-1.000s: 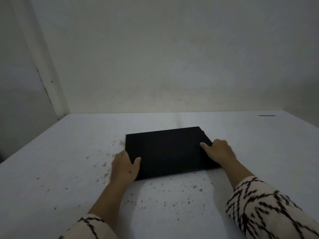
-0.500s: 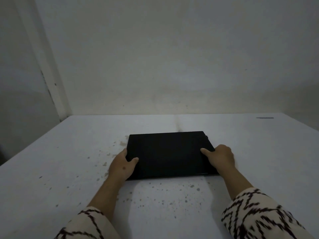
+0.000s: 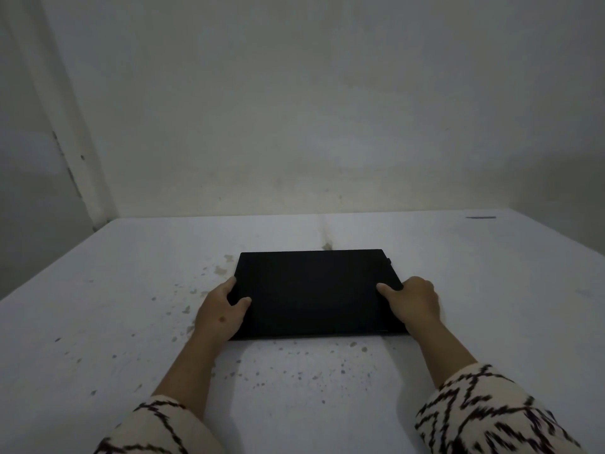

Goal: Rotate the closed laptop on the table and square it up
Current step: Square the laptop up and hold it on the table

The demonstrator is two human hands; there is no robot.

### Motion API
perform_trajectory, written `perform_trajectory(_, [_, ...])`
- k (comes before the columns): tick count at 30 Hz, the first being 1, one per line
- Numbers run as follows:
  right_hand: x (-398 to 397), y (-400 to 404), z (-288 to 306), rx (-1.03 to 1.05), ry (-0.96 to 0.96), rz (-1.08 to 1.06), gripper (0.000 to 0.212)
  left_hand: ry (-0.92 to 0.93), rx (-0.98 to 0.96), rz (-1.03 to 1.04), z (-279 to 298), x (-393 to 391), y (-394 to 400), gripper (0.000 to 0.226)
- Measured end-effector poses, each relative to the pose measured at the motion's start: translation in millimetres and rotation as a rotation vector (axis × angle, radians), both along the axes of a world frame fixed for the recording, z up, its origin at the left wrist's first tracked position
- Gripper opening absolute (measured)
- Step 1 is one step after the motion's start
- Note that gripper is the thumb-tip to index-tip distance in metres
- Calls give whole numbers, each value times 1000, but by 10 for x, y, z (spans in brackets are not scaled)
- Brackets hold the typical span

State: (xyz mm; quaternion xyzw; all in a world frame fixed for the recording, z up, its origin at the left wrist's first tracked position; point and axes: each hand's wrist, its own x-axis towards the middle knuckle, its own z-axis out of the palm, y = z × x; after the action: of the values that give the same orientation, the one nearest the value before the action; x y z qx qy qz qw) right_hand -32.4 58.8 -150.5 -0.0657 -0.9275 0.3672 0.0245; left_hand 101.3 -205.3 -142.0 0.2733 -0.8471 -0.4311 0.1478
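A closed black laptop (image 3: 314, 290) lies flat on the white table (image 3: 98, 322), its long edges running nearly parallel to the table's front. My left hand (image 3: 221, 311) grips its near left corner, thumb on the lid and fingers along the side edge. On the right edge, my right hand (image 3: 414, 301) holds the laptop the same way, with the thumb laid on top. Both hands hide the near corners.
The table is speckled with dark spots in front of and left of the laptop. A plain wall stands close behind the table's far edge. A small dark mark (image 3: 480, 217) lies at the far right of the table.
The laptop has turned clockwise from a tilted position until its edges line up with the table. Both hands have stayed on its sides and moved with it.
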Motion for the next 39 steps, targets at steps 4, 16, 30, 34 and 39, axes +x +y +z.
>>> perform_trajectory(4, [42, 2, 3, 23, -6, -2, 45, -23, -8, 13, 12, 15, 54, 58])
perform_trajectory(16, [129, 1, 80, 82, -4, -5, 52, -57, -71, -18, 23, 89, 115, 60])
perform_trajectory(30, [281, -37, 192, 199, -21, 25, 54, -48, -80, -28, 36, 113, 155, 59])
perform_trajectory(34, [300, -35, 191, 218, -25, 29, 54, -55, -85, -22, 40, 115, 155, 59])
perform_trajectory(39, [344, -23, 197, 215, -18, 23, 54, -60, -92, -17, 40, 116, 160, 58])
